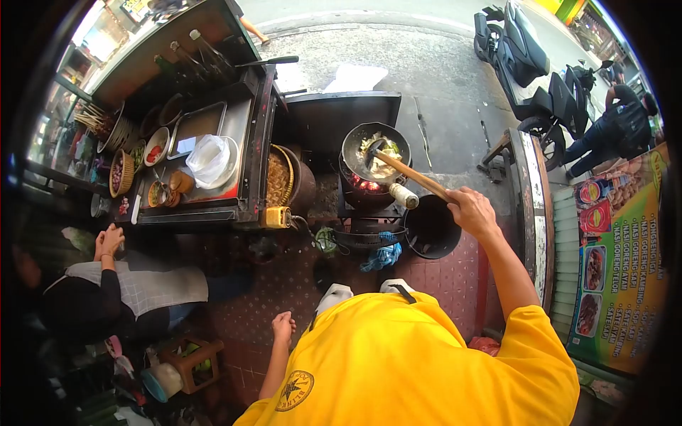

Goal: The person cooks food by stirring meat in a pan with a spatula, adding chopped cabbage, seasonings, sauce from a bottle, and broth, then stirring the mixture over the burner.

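Over glowing coals (366, 184), I see a dark wok (352, 144) holding pale, chopped food (384, 169). The right hand (472, 211) is closed around the wooden handle of a long spatula (418, 177), its dark head down in the food. Just below it, the wok's wrapped handle (403, 196) juts out near a black bucket (435, 233). I make out the left hand (284, 327) low at the wearer's side, fingers loosely curled, gripping nothing. Farther left, a co-worker (135, 292) stands by a tabletop (243, 122) carrying a white plastic bag (207, 163).
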### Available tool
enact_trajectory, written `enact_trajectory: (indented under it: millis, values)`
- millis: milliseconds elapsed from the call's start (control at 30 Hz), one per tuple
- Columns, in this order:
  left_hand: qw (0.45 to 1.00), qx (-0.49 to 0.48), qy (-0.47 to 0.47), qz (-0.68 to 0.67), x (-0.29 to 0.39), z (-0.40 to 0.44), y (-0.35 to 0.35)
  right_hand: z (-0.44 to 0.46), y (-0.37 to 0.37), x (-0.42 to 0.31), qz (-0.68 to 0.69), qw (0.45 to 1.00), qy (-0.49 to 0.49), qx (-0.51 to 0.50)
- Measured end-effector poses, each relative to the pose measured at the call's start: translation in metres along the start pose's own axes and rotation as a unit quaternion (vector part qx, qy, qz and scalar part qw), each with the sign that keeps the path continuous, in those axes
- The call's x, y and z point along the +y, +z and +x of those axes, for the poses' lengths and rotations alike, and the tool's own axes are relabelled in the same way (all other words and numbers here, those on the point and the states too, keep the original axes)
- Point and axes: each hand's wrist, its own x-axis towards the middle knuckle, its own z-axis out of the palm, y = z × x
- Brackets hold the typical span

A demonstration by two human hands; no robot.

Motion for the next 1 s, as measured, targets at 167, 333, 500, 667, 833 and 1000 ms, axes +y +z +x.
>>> enact_trajectory:
  millis: [167,333,500,667,833,1000]
  values:
    - [0.999,-0.009,-0.012,0.039,-0.031,-0.015,0.012,0.017,0.025,-0.009,0.031,0.999,-0.018,0.028]
    - [0.998,-0.006,-0.006,0.060,-0.052,-0.028,0.024,0.001,0.050,0.026,0.039,0.997,0.038,0.061]
    - [0.997,0.005,-0.003,0.073,-0.064,-0.043,0.039,-0.025,0.053,0.024,0.215,0.970,0.109,0.023]
    - [0.995,0.014,0.017,0.096,-0.077,-0.037,0.053,-0.012,0.043,0.048,0.262,0.957,0.121,0.022]
    - [0.999,0.018,-0.004,0.032,-0.066,-0.055,0.063,-0.031,0.024,0.052,0.226,0.970,0.092,0.017]
    - [0.996,0.015,0.015,0.083,-0.082,-0.049,0.059,-0.020,0.036,0.023,0.245,0.967,0.060,0.033]
